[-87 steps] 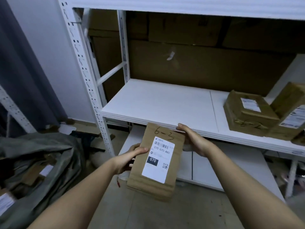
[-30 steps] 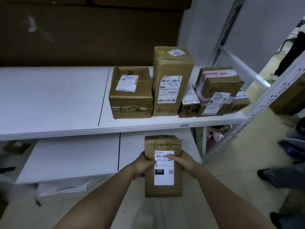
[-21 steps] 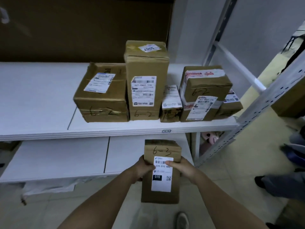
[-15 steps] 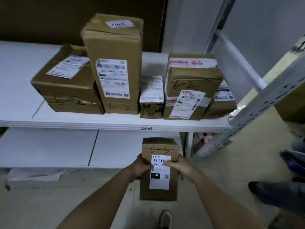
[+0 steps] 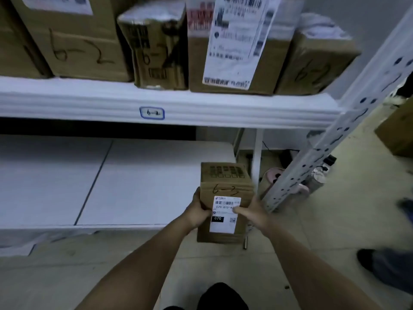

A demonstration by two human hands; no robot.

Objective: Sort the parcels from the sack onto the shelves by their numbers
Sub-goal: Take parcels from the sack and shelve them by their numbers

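I hold a brown cardboard parcel marked "6-3", with a white label, at the right front corner of the lower white shelf. My left hand grips its left side. My right hand grips its right side, thumb across the label. The parcel's far end reaches over the shelf board while its near end hangs past the front edge. Above it, the shelf tagged "6-2" carries several parcels marked "6-2".
A white perforated upright slants down just right of the parcel. Pink slippers and cables lie on the floor behind it. Another person's shoe is at the right edge. A cardboard box stands at far right.
The view has dropped and closed in on the shelves. The parcel in both hands has moved forward over the lower shelf's right front corner.
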